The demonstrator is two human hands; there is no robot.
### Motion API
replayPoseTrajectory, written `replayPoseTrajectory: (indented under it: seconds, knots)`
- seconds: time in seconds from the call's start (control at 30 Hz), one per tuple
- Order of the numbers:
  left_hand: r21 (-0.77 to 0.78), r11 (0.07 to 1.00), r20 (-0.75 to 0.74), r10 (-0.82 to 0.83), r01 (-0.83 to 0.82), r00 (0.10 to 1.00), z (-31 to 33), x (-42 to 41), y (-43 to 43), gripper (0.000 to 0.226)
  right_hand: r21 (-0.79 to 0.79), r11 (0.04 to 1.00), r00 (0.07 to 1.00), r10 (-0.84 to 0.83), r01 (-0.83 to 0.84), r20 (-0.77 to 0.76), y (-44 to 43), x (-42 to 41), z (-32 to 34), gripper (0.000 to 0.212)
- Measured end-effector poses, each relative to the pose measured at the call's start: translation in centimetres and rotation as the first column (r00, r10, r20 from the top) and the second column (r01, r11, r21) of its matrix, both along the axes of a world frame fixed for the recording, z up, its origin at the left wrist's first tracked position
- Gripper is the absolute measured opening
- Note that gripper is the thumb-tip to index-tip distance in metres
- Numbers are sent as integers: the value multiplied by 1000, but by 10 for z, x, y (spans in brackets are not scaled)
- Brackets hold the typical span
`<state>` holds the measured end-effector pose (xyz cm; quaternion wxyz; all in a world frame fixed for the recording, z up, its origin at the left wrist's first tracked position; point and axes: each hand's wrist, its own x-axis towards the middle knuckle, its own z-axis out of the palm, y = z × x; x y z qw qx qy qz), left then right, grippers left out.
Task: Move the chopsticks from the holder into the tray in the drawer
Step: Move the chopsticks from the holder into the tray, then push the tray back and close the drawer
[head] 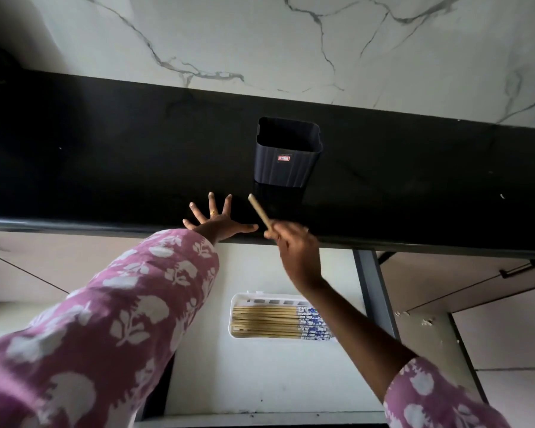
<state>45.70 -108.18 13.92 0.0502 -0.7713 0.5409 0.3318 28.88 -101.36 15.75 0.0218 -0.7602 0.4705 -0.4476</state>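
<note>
Head view. My left hand [218,222] lies flat on the glossy black countertop [105,149] at its near edge, fingers straight and spread wide, a ring on one finger. Just to its right, my right hand [294,248] is curled round the lower part of a pale wooden chopstick [259,211], whose free end points up and to the left; I cannot tell whether it holds one stick or a pair. The hands are near each other but not touching.

The dark ribbed rectangular plastic holder [286,159] stands upright on the countertop, just beyond the right hand, a small red label on its near face. Behind it rises a white marble-veined wall [260,41].

Below the counter edge, the white drawer [260,381] stands open. In it sits a white plastic tray [233,316], with a bundle of wooden chopsticks [266,322] lying flat inside, their blue-and-white patterned ends to the right. Both sleeves [105,319] are pink with white floral print.
</note>
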Motion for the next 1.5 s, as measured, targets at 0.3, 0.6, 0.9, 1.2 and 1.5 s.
replayPoseTrajectory:
  seconds: [0.3, 0.6, 0.9, 1.2, 1.5]
  knots:
    - [-12, 1000, -1, -16, 16, 1000, 0, 0, 0, 111, 537, 843, 855, 282, -4, -435, 56, -31, -110, 25]
    - [1, 1000, 8, -4, 4, 1000, -2, -2, -3, 112, 817, 532, 756, 435, 222, -489, 60, -30, -135, 27]
    - [-3, 1000, -3, -1, 1, 1000, -1, -2, -3, 111, 809, 553, 757, 437, 200, -486, 61, -24, -138, 30]
    - [-78, 996, 10, 40, -39, 999, -5, -6, 2, 109, 687, 643, 840, 122, 339, -529, 73, -46, -137, 28]
    - [-639, 749, -174, 77, -172, 982, -50, -14, 81, 72, 747, 443, 860, -369, 496, -353, 104, -91, -110, 24]
